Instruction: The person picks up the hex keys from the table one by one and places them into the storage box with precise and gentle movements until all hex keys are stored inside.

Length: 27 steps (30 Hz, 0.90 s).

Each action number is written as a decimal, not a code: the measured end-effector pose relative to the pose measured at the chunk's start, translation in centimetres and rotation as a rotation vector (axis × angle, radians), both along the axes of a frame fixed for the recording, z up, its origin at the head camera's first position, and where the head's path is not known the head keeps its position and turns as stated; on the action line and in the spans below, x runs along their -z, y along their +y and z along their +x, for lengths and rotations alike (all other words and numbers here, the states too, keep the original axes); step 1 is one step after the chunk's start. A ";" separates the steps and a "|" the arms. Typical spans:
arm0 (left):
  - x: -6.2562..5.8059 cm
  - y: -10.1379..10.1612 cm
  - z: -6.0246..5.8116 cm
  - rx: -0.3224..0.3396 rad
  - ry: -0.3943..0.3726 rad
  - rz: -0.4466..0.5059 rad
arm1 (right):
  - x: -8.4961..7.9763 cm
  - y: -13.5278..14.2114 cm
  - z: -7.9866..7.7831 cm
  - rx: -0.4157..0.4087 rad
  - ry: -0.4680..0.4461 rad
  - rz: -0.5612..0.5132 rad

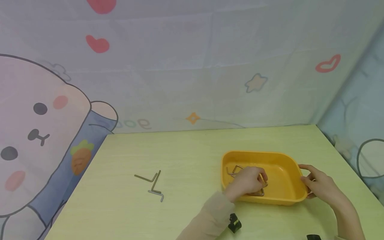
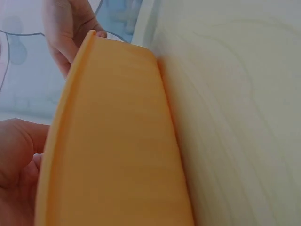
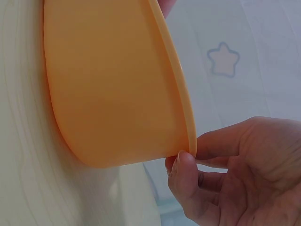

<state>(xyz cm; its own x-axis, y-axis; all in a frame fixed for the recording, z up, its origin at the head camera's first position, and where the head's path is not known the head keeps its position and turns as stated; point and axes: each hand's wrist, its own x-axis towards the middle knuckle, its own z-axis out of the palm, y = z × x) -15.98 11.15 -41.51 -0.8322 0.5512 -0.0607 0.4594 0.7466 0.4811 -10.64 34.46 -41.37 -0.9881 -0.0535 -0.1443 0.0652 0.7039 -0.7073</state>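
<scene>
On the wood-grained table (image 1: 189, 150), the right hand (image 1: 321, 186) pinches the rim of a smooth yellow tray (image 1: 282, 181); inside, the left hand (image 1: 246, 181) is over bent metal rods (image 1: 255, 194), any pinch unclear. Three L-shaped rods (image 1: 155, 181) lie leftward.

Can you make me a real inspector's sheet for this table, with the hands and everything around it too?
Surface: pale yellow-green table.
Job's things: three L-shaped metal bars on the table; more bent bars in the yellow tray, partly hidden, so no count.
Clutter: small black piece by the left sleeve.
Left hand: reaching into the tray; cannot tell if it holds a bar.
Right hand: grips the tray's rim.
Cables: nothing seen.
Surroundings: cloth backdrop with printed hearts.
</scene>
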 end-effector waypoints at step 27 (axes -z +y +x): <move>-2.9 -5.0 2.4 -0.019 0.122 0.246 | 0.1 -0.2 0.0 0.014 0.008 0.001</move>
